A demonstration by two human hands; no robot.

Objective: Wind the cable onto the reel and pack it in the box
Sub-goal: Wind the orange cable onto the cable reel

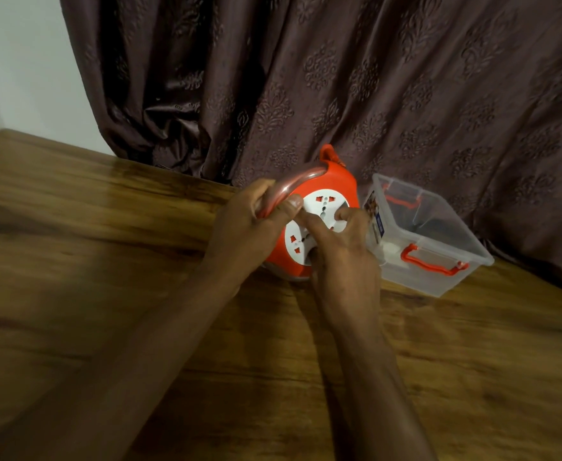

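The orange reel (pixel 336 184) stands on its edge on the wooden table (pixel 106 227), just beside the clear plastic box (pixel 439 271), and winding looks underway. The left hand (pixel 249 224) grips the pale cable (pixel 293 183) against the rim, while the right hand (pixel 343 241) has its fingers curled onto the white socket face, apparently turning it. Packing is not yet done; the box sits open. A label on the box's near end is too blurred to read.

Single head view, angled down, close over the table (pixel 106 227) toward the curtain (pixel 372 78)
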